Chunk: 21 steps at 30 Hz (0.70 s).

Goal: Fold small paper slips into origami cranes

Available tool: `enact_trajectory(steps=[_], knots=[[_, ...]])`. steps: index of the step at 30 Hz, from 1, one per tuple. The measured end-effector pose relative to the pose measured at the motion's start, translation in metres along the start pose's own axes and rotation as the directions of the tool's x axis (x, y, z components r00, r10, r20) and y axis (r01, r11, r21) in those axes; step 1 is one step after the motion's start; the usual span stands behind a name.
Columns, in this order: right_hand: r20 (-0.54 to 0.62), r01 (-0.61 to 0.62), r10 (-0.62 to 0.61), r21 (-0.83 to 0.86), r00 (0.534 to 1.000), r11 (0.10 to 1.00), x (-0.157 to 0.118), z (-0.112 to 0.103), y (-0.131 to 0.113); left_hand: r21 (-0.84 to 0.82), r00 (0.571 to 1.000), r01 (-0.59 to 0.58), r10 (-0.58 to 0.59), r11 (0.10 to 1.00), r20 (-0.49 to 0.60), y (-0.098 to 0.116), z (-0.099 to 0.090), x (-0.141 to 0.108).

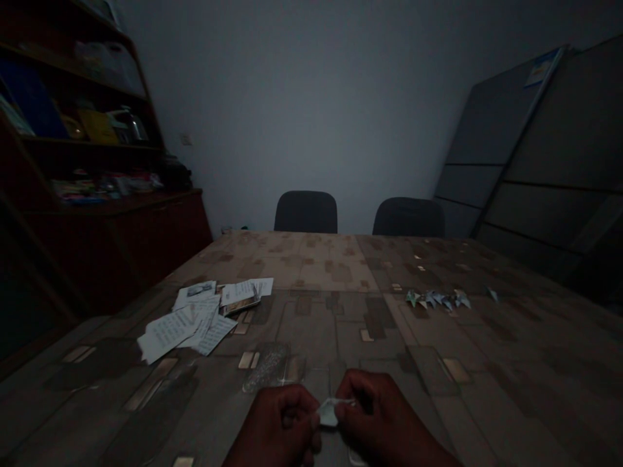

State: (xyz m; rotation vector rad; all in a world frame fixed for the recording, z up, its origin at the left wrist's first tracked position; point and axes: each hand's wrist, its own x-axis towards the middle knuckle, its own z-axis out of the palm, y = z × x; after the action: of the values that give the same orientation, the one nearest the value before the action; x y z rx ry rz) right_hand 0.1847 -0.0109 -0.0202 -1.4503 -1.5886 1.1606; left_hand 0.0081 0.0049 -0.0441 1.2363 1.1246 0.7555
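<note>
A small piece of folded paper (pixel 328 413), pale in colour, is held between my two hands just above the table's near edge. My left hand (pixel 285 421) pinches its left side between thumb and fingers. On the other side, my right hand (pixel 374 412) grips the paper's right part, its fingers curled. Printed paper cards (pixel 170 331) lie in a loose, overlapping pile on the left of the table. Toward the right stands a row of several small folded paper shapes (pixel 438 298), with a single folded piece (pixel 492 294) a little apart from them.
A patterned cloth covers the table (pixel 311 259). Two dark chairs (pixel 305 211) stand at its far side before a pale wall. A wooden cabinet (pixel 111 227) with filled shelves is at the left, and grey panelled doors (pixel 479 136) are at the right. The room is dim.
</note>
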Motion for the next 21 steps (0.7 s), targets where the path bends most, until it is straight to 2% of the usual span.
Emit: enact_trajectory(steps=[7, 10, 12, 14, 17, 21], knots=[[0.041, 0.043, -0.047, 0.090, 0.998, 0.995, -0.001, -0.005, -0.004, -0.050, 0.996, 0.013, -0.008, 0.999, 0.091, 0.001, -0.005, 0.000], [-0.010, 0.029, -0.029, 0.044, 1.000, 0.999, 0.002, -0.010, -0.004, -0.019, 0.995, 0.015, -0.013, 1.000, 0.101, 0.001, -0.010, 0.001], [-0.076, 0.009, -0.008, 0.012, 0.997, 1.000, 0.004, -0.014, -0.004, -0.001, 0.996, -0.026, 0.026, 1.000, 0.086, 0.003, -0.013, 0.001], [-0.108, 0.008, -0.011, -0.032, 0.994, 0.999, 0.004, -0.015, -0.005, 0.046, 0.991, -0.122, 0.119, 0.991, 0.061, 0.009, -0.014, -0.001], [-0.071, 0.025, -0.031, -0.090, 0.997, 0.996, 0.001, -0.010, -0.005, 0.180, 0.970, -0.245, 0.241, 0.953, 0.042, 0.018, -0.013, -0.003], [-0.031, 0.071, -0.076, -0.151, 0.997, 0.986, -0.003, -0.001, -0.001, 0.247, 0.979, -0.194, 0.173, 0.949, 0.105, 0.018, -0.006, -0.004]])
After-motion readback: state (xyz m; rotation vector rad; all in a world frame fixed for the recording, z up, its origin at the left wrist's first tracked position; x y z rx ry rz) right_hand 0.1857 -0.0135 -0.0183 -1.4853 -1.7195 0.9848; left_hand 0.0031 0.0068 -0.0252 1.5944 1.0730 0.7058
